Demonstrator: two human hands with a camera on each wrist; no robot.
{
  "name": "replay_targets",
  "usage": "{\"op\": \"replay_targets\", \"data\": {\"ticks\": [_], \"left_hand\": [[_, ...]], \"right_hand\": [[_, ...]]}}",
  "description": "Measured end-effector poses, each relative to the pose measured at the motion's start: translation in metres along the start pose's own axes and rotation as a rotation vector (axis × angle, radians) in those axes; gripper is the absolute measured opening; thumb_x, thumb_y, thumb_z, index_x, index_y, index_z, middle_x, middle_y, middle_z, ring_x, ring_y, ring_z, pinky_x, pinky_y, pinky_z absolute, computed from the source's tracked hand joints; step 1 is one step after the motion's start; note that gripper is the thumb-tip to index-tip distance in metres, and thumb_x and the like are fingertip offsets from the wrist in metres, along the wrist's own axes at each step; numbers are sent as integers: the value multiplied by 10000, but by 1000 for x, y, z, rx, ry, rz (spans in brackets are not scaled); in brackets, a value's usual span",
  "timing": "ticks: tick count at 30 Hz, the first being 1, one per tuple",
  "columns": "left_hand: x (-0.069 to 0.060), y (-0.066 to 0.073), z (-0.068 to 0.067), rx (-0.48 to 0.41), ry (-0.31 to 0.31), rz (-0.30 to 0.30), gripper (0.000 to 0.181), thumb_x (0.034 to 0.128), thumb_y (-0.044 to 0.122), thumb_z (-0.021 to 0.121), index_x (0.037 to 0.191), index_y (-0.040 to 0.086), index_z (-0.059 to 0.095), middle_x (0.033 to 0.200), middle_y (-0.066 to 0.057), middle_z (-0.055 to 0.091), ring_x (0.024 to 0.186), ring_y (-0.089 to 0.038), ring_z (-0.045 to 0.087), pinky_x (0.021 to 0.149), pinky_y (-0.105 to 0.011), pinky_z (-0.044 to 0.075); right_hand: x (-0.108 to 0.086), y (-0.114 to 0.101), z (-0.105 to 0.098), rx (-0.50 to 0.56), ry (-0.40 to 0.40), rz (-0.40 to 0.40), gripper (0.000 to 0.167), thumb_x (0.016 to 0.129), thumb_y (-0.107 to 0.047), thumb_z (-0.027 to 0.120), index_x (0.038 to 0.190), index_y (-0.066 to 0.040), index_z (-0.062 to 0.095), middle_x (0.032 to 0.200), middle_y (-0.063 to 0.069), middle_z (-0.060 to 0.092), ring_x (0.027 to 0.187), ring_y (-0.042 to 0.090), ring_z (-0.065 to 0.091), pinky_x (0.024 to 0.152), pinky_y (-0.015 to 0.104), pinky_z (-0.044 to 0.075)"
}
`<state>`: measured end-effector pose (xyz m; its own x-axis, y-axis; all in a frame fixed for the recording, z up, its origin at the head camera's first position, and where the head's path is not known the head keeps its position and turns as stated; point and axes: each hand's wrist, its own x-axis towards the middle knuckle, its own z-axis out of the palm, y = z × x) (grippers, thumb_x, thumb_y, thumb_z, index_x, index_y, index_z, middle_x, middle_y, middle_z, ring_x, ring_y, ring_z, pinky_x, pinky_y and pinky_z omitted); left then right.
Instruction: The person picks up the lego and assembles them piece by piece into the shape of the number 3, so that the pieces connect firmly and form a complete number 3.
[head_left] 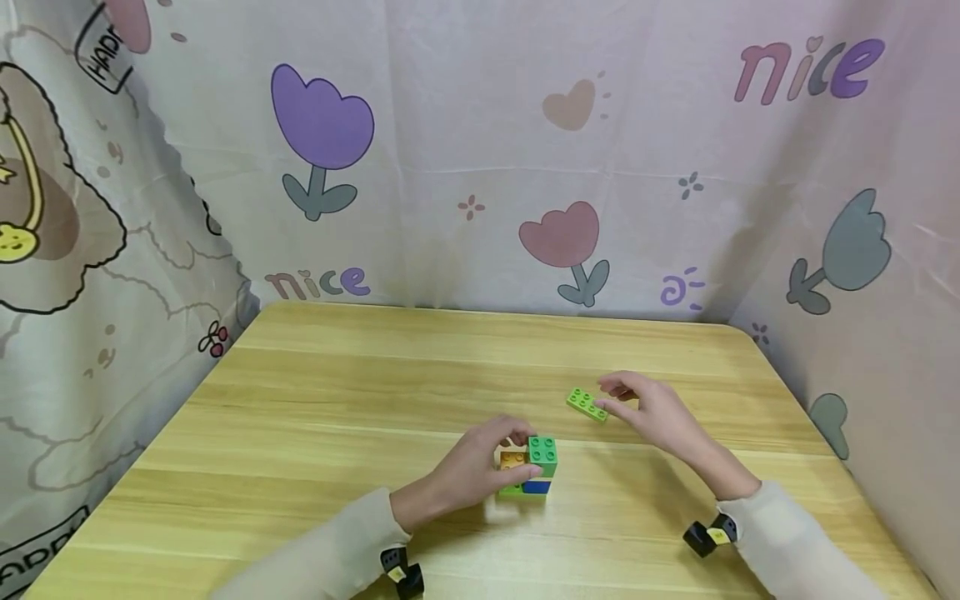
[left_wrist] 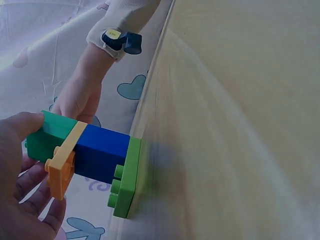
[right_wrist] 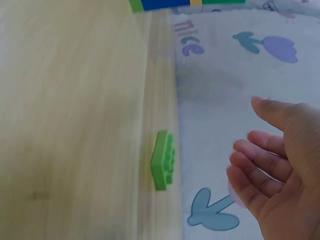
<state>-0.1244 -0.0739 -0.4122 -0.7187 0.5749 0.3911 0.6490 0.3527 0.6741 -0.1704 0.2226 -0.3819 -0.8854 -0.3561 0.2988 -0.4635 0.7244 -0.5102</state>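
Note:
My left hand (head_left: 474, 460) holds a small stack of toy building bricks, thumb on one side and fingers on the other. The stack has a green brick (head_left: 543, 450) on top, a thin orange plate (left_wrist: 61, 170) under it, then a blue brick (left_wrist: 104, 150), and a lime-green plate (left_wrist: 130, 180) at the bottom. Orange and lime plates both stick out past the bricks. A loose lime-green plate (head_left: 582, 402) with studs up lies on the table. Beside and above it hovers my right hand (head_left: 660, 412), fingers relaxed, thumb apart, holding nothing in the right wrist view.
The wooden table (head_left: 315, 400) ends at a back edge against a printed cloth (head_left: 450, 100) with flowers and words. Cloth also hangs along the left and right sides. A small black device (head_left: 708, 535) sits on each wrist.

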Motion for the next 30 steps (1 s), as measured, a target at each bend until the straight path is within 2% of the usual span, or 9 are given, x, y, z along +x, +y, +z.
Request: {"op": "replay_targets", "data": {"ticks": [8, 14, 21, 30], "left_hand": [[1, 0, 0, 10, -2, -6, 362, 885, 327, 741, 1178, 172, 598, 1039, 92, 587, 955, -62, 552, 854, -276, 491], [1, 0, 0, 23, 1, -10, 344, 881, 314, 748, 1160, 180, 600, 1028, 94, 586, 945, -67, 553, 854, -271, 489], [1, 1, -2, 43, 9, -13, 327, 889, 372, 726, 1149, 204, 619, 1088, 88, 609, 990, -159, 593, 845, -326, 498], [1, 5, -4, 74, 11, -10, 338, 870, 351, 753, 1136, 183, 630, 1105, 74, 598, 1017, -149, 590, 858, -339, 508]], "right_hand": [[6, 19, 6, -36, -41, 52, 412, 892, -277, 734, 1201, -17, 652, 1137, 112, 673, 988, 270, 627, 852, 461, 514], [11, 28, 13, -67, -81, 74, 446, 866, -268, 761, 1213, -16, 639, 1091, 112, 661, 958, 256, 612, 829, 447, 514], [15, 34, 21, -80, -119, 76, 484, 830, -290, 791, 1194, -12, 634, 1014, 91, 641, 905, 240, 608, 807, 443, 509], [13, 35, 28, -102, -141, 107, 515, 798, -317, 810, 1183, -22, 638, 1010, 62, 639, 896, 212, 592, 810, 443, 498]]}}
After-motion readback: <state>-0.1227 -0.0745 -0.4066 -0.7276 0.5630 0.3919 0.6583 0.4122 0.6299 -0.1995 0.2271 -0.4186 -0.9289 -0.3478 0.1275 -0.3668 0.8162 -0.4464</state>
